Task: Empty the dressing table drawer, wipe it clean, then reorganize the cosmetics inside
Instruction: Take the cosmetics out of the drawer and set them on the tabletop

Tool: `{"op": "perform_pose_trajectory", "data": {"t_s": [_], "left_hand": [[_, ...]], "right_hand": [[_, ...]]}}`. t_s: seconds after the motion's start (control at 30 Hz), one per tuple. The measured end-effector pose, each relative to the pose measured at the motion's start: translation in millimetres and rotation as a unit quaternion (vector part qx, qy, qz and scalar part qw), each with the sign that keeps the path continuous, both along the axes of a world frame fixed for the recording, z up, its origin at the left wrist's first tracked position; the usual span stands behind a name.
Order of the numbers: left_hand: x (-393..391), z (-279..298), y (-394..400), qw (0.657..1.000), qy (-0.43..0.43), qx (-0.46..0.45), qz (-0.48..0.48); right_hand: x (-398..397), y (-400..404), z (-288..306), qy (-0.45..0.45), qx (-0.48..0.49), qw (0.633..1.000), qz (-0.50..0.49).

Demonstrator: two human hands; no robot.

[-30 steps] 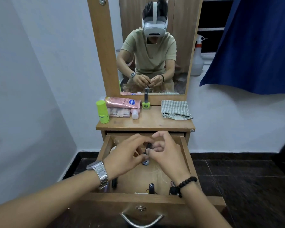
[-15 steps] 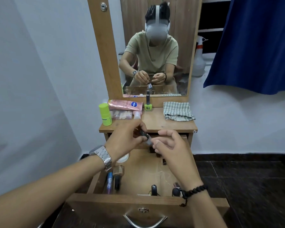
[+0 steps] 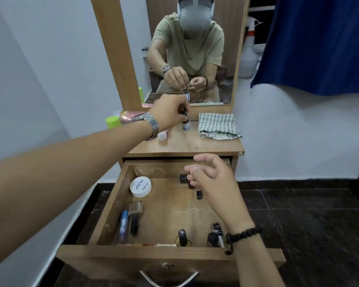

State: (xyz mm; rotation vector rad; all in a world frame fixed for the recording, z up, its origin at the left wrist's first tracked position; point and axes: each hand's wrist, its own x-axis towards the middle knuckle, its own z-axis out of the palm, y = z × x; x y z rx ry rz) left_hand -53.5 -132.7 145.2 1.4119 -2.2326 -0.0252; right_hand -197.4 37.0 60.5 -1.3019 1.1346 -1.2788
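Note:
The wooden drawer (image 3: 112, 206) is pulled out toward me. Inside lie a white round jar (image 3: 140, 186), a blue tube (image 3: 123, 224), a brown compact (image 3: 136, 208), a black bottle (image 3: 182, 237) and several small dark bottles (image 3: 182, 178). My left hand (image 3: 167, 113) reaches over the tabletop (image 3: 191, 142) and pinches a small bottle (image 3: 185, 123) by its dark cap, the bottle's base at the wood. My right hand (image 3: 214, 180) hovers over the drawer's back right, fingers loosely curled, holding nothing.
A checked cloth (image 3: 218, 126) lies on the tabletop's right side. A green bottle (image 3: 113, 121), a pink tube (image 3: 129, 117) and a small white cap (image 3: 162, 135) stand at the left. The mirror (image 3: 191, 50) rises behind. A blue curtain (image 3: 319, 44) hangs at right.
My left hand carried the small bottle up out of the drawer and onto the tabletop. My right hand let go of it and stayed over the drawer.

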Motion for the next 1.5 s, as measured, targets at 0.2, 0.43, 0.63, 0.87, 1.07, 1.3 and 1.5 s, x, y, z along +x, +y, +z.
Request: {"op": "perform_pose_trajectory", "data": {"t_s": [0.2,0.43,0.63,0.87,1.07,1.3,1.5], "left_hand": [[-16,6,-41,0.991,-0.13,-0.037,-0.003],[-28,-3,-61,0.982,-0.17,-0.043,0.071],[-33,-6,-67,0.975,-0.196,-0.039,0.1],[-32,-8,-69,0.971,-0.214,-0.049,0.095],[-34,11,-32,0.973,-0.178,-0.146,0.016],[-1,-2,49,0.968,-0.176,-0.137,-0.112],[54,-56,101,0.982,-0.154,0.008,-0.11]], "right_hand": [[-7,-9,-7,0.032,0.021,0.999,0.026],[-7,-11,-14,0.033,0.047,0.997,0.043],[-6,-12,-14,0.036,0.05,0.997,0.047],[-7,-12,-17,0.064,0.053,0.995,0.053],[-18,-11,-15,0.127,0.035,0.99,0.051],[-19,-1,-13,0.296,0.008,0.954,0.047],[-4,11,-8,0.387,0.059,0.885,0.251]]}}
